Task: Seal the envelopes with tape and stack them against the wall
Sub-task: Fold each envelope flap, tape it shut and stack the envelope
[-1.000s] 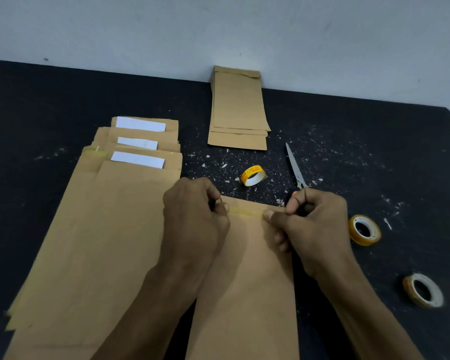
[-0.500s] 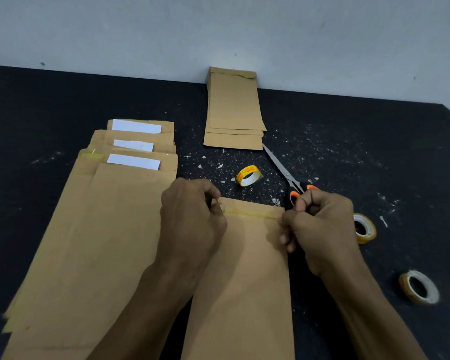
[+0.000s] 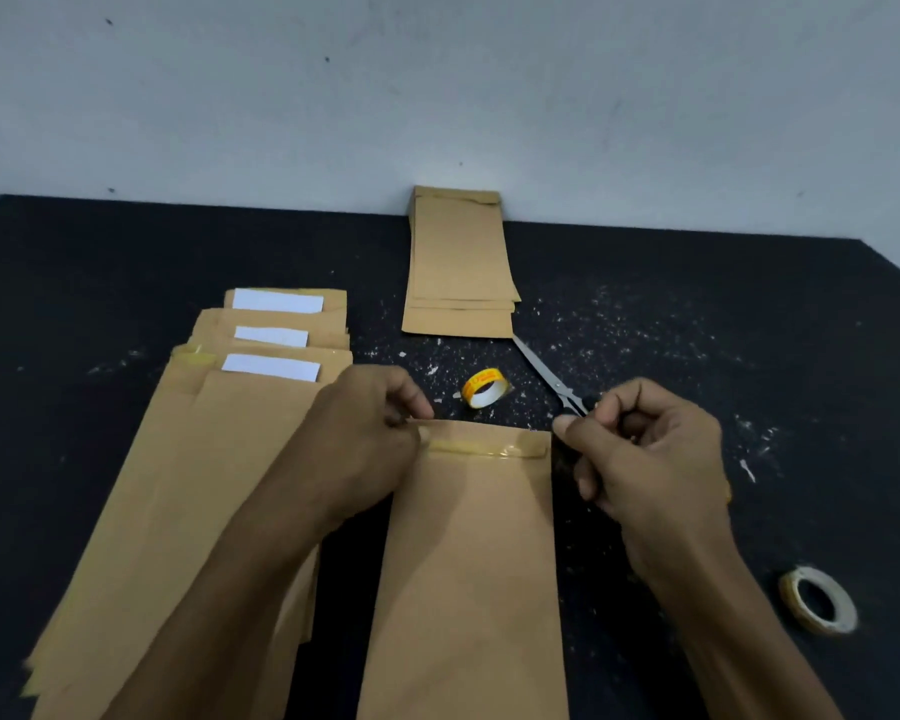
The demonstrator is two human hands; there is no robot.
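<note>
While the brown envelope [image 3: 468, 563] lies flat on the dark table [image 3: 100, 283], its top left corner is pinched by the left hand [image 3: 370, 433]. A strip of tape [image 3: 487, 450] is seen across its flap. The right hand [image 3: 645, 449] is curled around the scissors [image 3: 549, 376]. Sealed envelopes [image 3: 458, 262] are stacked against the wall [image 3: 437, 96].
</note>
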